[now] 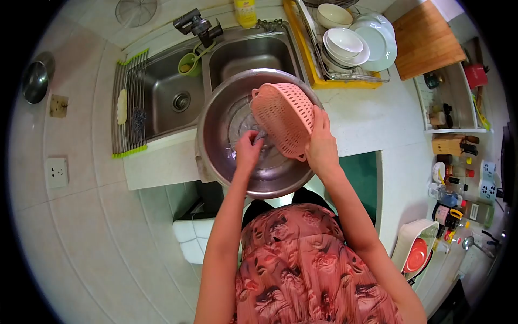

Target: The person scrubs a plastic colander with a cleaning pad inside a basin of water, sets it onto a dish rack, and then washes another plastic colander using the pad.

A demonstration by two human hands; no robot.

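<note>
While the left hand (249, 151) is down in a big metal basin (215, 121), its fingers are curled in and look pinched on some greyish scrap (261, 134), too small and blurry for me to say what. The right hand (322, 140) is gripping a pink basket (280, 116) by its outer side, fingers hardly spread. Can't really make out how the thumb sits. That basket's tipped up over the right half of the basin and hides a good chunk of the bottom from where I'm standing. The basin itself overhangs the front edge of the bench (353, 119) and covers the near right corner of the double sink (164, 89). Left edge of the sink has a roll-up rack (129, 105) across it, a green scoop (190, 65) is near the divider, and a dark tap (200, 29) is at the back edge. Right of the sink there's a dish rack (350, 80) with bowls (346, 43) and plates (376, 46), plus a wooden cutting board (429, 40) just beside it.
</note>
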